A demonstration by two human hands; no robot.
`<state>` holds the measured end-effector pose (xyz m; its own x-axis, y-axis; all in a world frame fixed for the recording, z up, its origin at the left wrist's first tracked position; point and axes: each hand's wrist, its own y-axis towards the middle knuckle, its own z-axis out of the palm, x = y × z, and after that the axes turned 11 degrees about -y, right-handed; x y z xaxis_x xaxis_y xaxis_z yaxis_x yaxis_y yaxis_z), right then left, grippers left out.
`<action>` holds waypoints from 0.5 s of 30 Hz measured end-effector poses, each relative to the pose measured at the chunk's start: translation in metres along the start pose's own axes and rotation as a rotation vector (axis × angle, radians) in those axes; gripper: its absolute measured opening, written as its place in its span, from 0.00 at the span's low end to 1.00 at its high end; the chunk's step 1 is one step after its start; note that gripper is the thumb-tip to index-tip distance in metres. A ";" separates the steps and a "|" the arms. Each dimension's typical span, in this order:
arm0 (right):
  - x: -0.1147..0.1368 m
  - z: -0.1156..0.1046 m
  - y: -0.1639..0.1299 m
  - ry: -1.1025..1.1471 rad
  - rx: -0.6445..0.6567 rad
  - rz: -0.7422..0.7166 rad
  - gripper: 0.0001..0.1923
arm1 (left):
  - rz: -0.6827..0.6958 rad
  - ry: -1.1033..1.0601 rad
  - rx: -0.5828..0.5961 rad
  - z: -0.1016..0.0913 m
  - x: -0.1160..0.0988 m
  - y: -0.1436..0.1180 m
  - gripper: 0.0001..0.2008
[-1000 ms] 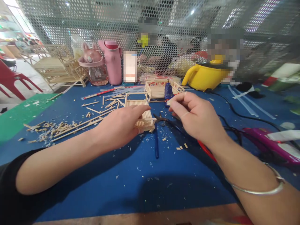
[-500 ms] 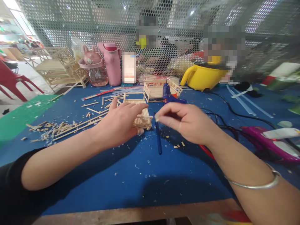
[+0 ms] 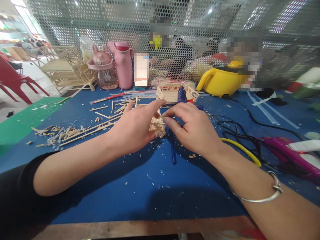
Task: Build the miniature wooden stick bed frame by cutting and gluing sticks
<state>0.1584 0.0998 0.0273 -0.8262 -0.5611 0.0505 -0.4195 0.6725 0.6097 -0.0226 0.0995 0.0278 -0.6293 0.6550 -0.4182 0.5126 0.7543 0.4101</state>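
My left hand (image 3: 137, 125) reaches over a small model made of thin wooden sticks (image 3: 157, 128). Its thumb presses at the model's front corner while the index finger stretches over the top; the other fingers partly hide the model. At the model's right side is my right hand (image 3: 193, 126), thumb and index finger pinched together close to the frame. Whatever lies in that pinch is too small to make out. Below the right fingers, a blue pen-like rod (image 3: 173, 151) lies on the blue table. Behind the hands, a blue glue gun (image 3: 182, 95) stands nozzle up, partly hidden.
Cut sticks and scraps (image 3: 72, 132) lie at left. A second stick model (image 3: 168, 95) sits behind. Farther back stand a pink bottle (image 3: 124, 68), a phone (image 3: 141, 70) and a yellow pot (image 3: 220, 81). Black cables (image 3: 232, 128) and a purple device (image 3: 282, 150) lie at right.
My right hand has moved left and slightly up, bringing its pinched fingertips against the model's right side. My left index finger is raised higher. The view has shifted slightly.
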 end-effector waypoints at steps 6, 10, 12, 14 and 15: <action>0.003 0.003 0.001 0.147 0.073 0.099 0.06 | -0.015 -0.014 -0.089 0.002 -0.002 -0.001 0.28; 0.001 0.003 0.001 0.214 0.103 0.105 0.07 | 0.008 -0.006 -0.113 0.004 -0.002 -0.002 0.26; 0.001 0.001 0.001 0.229 0.116 0.131 0.07 | 0.022 0.003 -0.113 0.005 -0.002 -0.002 0.26; 0.002 -0.001 0.003 0.248 0.135 0.194 0.06 | 0.027 0.013 -0.114 0.006 -0.002 -0.003 0.26; 0.003 -0.002 0.004 0.267 0.158 0.240 0.06 | 0.030 0.022 -0.118 0.006 -0.002 -0.004 0.27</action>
<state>0.1548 0.0997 0.0313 -0.7897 -0.4704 0.3937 -0.2958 0.8543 0.4274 -0.0193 0.0955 0.0224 -0.6278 0.6753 -0.3872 0.4601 0.7232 0.5151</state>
